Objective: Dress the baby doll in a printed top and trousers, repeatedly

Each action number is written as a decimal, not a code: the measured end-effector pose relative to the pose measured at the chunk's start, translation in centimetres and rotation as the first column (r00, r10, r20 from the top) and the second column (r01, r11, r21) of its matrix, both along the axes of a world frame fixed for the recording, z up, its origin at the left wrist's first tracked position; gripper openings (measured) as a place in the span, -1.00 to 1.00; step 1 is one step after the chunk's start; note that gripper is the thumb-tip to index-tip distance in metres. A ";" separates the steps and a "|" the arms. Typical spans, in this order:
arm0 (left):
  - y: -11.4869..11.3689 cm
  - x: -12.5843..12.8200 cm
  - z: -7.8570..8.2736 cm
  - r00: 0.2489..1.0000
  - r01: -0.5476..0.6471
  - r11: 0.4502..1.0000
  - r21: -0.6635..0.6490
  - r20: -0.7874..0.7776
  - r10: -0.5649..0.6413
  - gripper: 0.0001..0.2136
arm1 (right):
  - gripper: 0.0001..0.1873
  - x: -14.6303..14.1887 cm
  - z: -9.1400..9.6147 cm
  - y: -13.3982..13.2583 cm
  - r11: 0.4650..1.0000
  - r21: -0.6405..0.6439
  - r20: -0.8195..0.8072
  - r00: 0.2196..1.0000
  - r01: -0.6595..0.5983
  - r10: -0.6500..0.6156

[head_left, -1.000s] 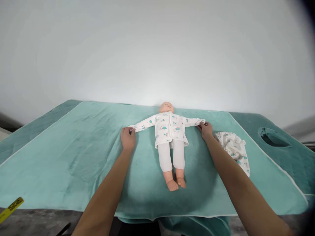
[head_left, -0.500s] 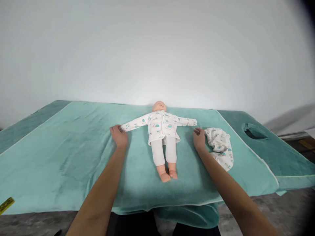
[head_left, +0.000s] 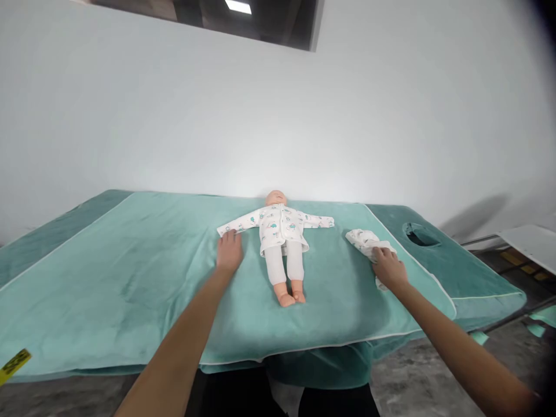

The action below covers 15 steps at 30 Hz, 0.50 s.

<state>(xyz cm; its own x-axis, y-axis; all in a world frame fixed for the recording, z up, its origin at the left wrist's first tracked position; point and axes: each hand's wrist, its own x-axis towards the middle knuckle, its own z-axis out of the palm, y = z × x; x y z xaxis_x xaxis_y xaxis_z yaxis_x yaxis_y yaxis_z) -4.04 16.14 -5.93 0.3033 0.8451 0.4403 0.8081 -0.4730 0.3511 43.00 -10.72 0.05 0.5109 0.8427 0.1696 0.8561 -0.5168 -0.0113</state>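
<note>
A baby doll (head_left: 277, 198) lies on its back in the middle of the padded bed, feet towards me. It wears a white patterned baby jacket (head_left: 280, 227), its sleeves spread to both sides, and plain white trousers (head_left: 281, 263). My left hand (head_left: 229, 252) lies palm down with fingers stretched, the tips at the lower edge of the sleeve on the left. Over at the right, my right hand (head_left: 390, 267) has its fingers closed on a crumpled white patterned baby garment (head_left: 364, 240). Part of that cloth is hidden under the hand.
A green cover (head_left: 130, 278) with pale piping is spread over the bed, wrinkled at the left. The bed has a face hole (head_left: 420, 234) at its right end. A white wall (head_left: 195, 127) rises behind. At the far right stands a white-topped table (head_left: 532, 243).
My right hand has moved right and grasped the crumpled garment, which is now bunched differently. My left hand has let go of the sleeve cuff and shifted right along the sleeve. The view has tilted up.
</note>
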 end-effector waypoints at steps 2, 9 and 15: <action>-0.6 0.5 0.4 0.993 0.089 0.996 -0.032 -0.076 -0.091 -0.76 | -0.64 -0.6 2.0 1.4 0.997 -0.055 -0.080 0.995 0.048 -0.053; -2.3 0.2 1.8 0.996 0.077 0.989 -0.125 -0.035 -0.082 -0.76 | -0.85 -5.7 8.3 9.1 0.990 0.070 -0.221 0.966 -0.119 0.132; -2.5 1.3 6.6 0.984 0.133 0.969 -0.208 0.146 -0.104 -0.74 | -0.70 -13.2 15.9 11.7 0.778 0.575 -0.609 0.502 -0.254 0.614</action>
